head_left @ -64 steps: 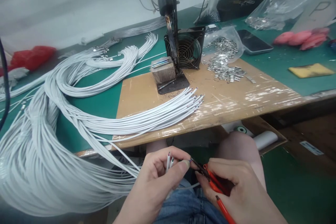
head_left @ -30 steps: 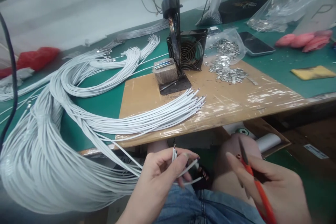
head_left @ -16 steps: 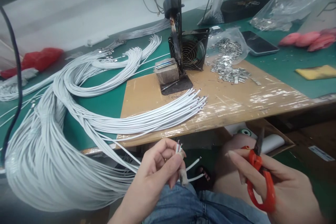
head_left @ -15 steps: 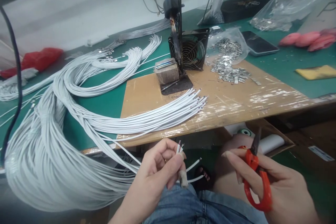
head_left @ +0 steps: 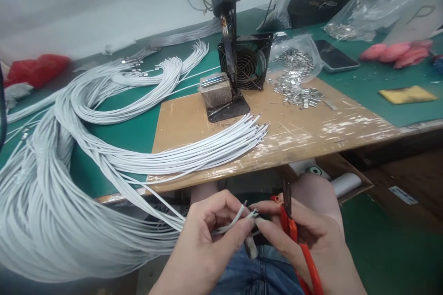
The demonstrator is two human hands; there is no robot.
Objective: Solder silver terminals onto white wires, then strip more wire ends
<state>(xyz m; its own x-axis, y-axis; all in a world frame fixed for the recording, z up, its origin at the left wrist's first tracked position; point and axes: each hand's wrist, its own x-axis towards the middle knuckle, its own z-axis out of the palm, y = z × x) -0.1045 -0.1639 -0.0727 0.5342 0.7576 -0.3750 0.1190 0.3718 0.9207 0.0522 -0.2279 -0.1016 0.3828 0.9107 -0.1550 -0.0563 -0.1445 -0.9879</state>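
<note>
In front of my lap, my left hand (head_left: 214, 235) pinches the ends of a few white cables (head_left: 238, 214), their stripped tips showing dark and coloured wire. One of its fingers wears a whitish, stained wrap (head_left: 251, 246). Close against it, my right hand (head_left: 308, 235) has its thumb and forefinger at the cable tips. Orange-handled scissors (head_left: 292, 230) sit in that same hand, blades pointing up. On the left, a thick bundle of white cables (head_left: 69, 221) hangs over the table edge. A sheaf of cut cable ends (head_left: 207, 147) lies on the cardboard (head_left: 294, 129).
Beyond the cardboard stands a soldering iron (head_left: 226, 41) on a holder, beside a small black fan (head_left: 247, 64). Small metal connectors (head_left: 297, 83) spill from a plastic bag. Farther right are a phone (head_left: 335, 55), a yellow sponge (head_left: 408, 94) and pink pieces (head_left: 398, 53).
My right hand has moved left with the scissors, and its fingertips now meet the cable ends at my left hand. The view has shifted slightly.
</note>
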